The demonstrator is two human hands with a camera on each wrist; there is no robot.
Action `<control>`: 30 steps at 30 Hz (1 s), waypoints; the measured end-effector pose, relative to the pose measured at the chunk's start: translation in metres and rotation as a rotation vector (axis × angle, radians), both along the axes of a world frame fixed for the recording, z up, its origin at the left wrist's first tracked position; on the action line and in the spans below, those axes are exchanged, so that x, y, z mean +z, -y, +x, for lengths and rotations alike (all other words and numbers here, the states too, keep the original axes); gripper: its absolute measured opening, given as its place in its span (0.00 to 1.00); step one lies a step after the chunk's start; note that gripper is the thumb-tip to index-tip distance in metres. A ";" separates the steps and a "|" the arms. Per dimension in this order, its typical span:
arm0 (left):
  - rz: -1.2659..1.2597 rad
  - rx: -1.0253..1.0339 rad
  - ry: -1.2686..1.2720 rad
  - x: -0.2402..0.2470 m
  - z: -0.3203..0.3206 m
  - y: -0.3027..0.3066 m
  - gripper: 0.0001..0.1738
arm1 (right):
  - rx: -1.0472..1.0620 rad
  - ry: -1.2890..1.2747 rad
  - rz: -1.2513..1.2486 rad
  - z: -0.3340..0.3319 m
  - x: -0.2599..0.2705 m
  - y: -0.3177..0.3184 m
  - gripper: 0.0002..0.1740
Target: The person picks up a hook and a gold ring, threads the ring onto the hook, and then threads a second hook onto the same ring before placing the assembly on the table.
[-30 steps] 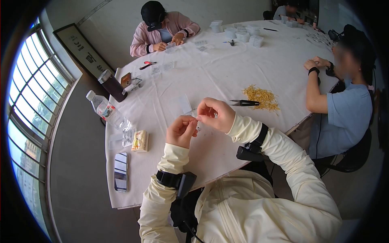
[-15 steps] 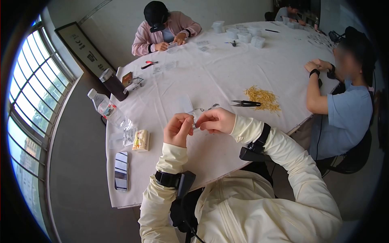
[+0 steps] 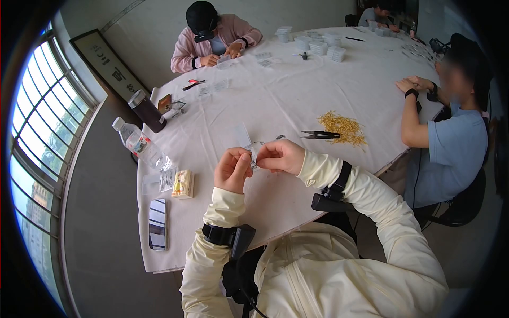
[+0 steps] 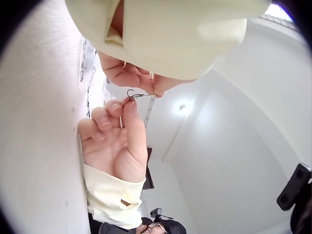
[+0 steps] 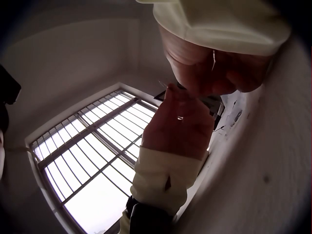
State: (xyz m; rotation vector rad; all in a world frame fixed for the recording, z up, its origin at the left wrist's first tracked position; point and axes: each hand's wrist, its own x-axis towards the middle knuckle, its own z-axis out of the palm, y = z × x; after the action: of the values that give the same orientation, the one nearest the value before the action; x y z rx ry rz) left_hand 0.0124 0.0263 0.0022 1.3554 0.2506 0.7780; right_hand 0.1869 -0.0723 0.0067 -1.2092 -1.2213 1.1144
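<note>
A small dark fish hook [image 4: 136, 95] spans the fingertips of both hands in the left wrist view. My left hand [image 3: 231, 168] pinches its shank end between thumb and finger. At the bend, the thumb and fingertips of my right hand [image 3: 282, 157] pinch it, the other fingers curled loosely. Both hands are raised over the white-covered table [image 3: 212, 233], close together. Just behind them lies a clear plastic piece [image 3: 241, 134], partly hidden by the fingers. Black snips [image 3: 321, 134] lie beyond the right hand, their handle end against a pile of thin golden strips [image 3: 343, 126].
To the left are a phone [image 3: 158, 225], a tissue pack [image 3: 183, 184], a water bottle [image 3: 140, 142] and a dark thermos [image 3: 147, 111]. Pliers [image 3: 193, 84] lie farther back, near stacked clear boxes [image 3: 318, 47]. A person in blue [image 3: 456, 138] sits at the right, another in pink [image 3: 214, 40] opposite.
Since one second ago my right hand has come down a little and the fingertips have drawn slightly apart in the head view. The left hand has shifted slightly left.
</note>
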 end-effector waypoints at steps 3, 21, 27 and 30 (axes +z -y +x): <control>-0.062 -0.032 0.029 -0.001 0.000 -0.001 0.06 | -0.036 0.006 0.050 0.001 -0.001 -0.001 0.10; -0.143 0.052 -0.005 0.012 -0.002 0.009 0.07 | -0.273 0.491 0.446 -0.006 0.022 0.009 0.02; -0.173 0.036 -0.016 0.011 -0.002 0.009 0.06 | -0.279 0.526 0.490 -0.005 0.021 0.007 0.03; -0.197 0.034 -0.019 0.011 -0.003 0.008 0.06 | -0.288 0.589 0.565 -0.004 0.021 0.007 0.04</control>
State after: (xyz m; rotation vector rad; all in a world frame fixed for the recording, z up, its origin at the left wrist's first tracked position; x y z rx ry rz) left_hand 0.0098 0.0181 0.0133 1.1757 0.3572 0.7493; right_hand 0.1825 -0.0794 0.0274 -1.2406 -1.5939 0.1575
